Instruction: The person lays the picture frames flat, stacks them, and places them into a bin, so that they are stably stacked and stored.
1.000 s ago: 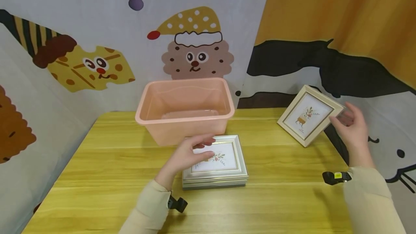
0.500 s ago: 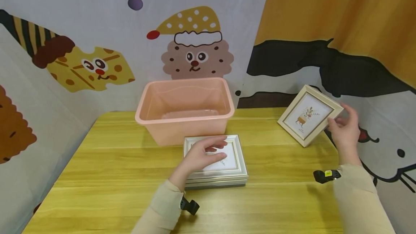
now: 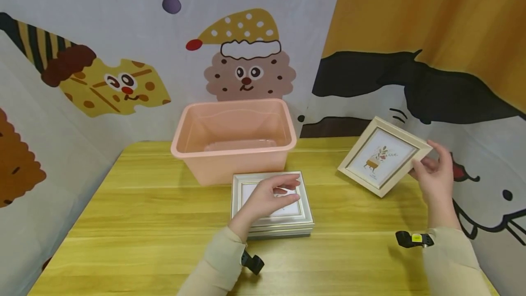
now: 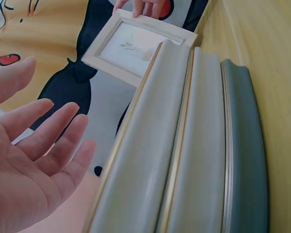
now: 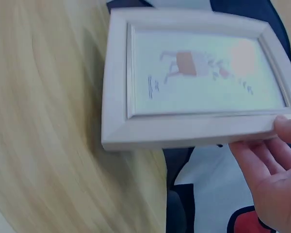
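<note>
My right hand (image 3: 437, 177) pinches the right edge of a cream picture frame (image 3: 384, 156), thumb on the front and fingers behind. The frame is tilted, and its print of a plant in a brown pot faces up toward me. In the right wrist view the picture frame (image 5: 199, 73) hangs close over the table, casting a shadow. My left hand (image 3: 269, 198) hovers over a stack of picture frames (image 3: 246, 223), fingers relaxed and holding nothing. The left wrist view shows the stack's edges: two silver-white frames (image 4: 150, 145) above a blue-grey frame (image 4: 247, 145).
Behind the stack stands a pink plastic bin (image 3: 236, 163) with nothing visible inside. The yellow wood-grain table (image 3: 144, 223) meets a cartoon-printed curtain (image 3: 135, 22) at the back and sides.
The right hand has closed its grip on the cream frame and shifted it left and toward me. My left hand has moved rightward across the stack.
</note>
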The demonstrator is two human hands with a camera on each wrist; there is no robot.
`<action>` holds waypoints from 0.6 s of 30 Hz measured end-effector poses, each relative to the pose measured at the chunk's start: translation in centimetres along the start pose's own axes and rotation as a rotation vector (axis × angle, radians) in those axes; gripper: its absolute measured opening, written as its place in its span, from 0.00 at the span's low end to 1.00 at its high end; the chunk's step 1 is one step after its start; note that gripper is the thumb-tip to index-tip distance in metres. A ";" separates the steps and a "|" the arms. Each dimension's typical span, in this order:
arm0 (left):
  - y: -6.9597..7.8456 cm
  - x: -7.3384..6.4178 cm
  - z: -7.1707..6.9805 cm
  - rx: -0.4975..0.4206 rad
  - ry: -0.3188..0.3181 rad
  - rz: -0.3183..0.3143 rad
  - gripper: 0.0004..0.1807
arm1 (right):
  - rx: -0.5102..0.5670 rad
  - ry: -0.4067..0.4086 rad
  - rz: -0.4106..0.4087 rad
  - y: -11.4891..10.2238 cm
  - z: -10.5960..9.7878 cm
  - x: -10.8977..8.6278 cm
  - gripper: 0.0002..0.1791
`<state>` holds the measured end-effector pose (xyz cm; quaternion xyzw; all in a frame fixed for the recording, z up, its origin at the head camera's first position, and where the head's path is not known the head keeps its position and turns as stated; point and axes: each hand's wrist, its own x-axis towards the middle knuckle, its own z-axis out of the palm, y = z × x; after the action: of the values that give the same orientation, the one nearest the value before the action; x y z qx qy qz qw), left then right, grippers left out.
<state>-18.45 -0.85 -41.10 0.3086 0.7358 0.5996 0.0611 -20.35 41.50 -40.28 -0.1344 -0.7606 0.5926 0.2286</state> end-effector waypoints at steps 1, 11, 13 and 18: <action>0.0 0.1 0.1 0.003 0.003 0.002 0.26 | 0.066 -0.015 -0.010 0.0 0.0 -0.2 0.36; 1.2 1.6 1.2 0.031 0.052 0.049 0.28 | 0.363 -0.177 -0.141 -0.9 0.8 -2.3 0.35; 1.4 1.9 1.4 0.022 0.062 0.072 0.28 | 0.397 -0.204 -0.169 -1.1 1.0 -2.6 0.35; 2.1 2.4 1.6 0.044 0.083 0.094 0.28 | 0.480 -0.318 -0.275 -1.5 1.5 -3.1 0.35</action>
<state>-18.89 1.96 -38.91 0.3190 0.7355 0.5977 -0.0043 -18.34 38.44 -39.74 0.1217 -0.6363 0.7323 0.2098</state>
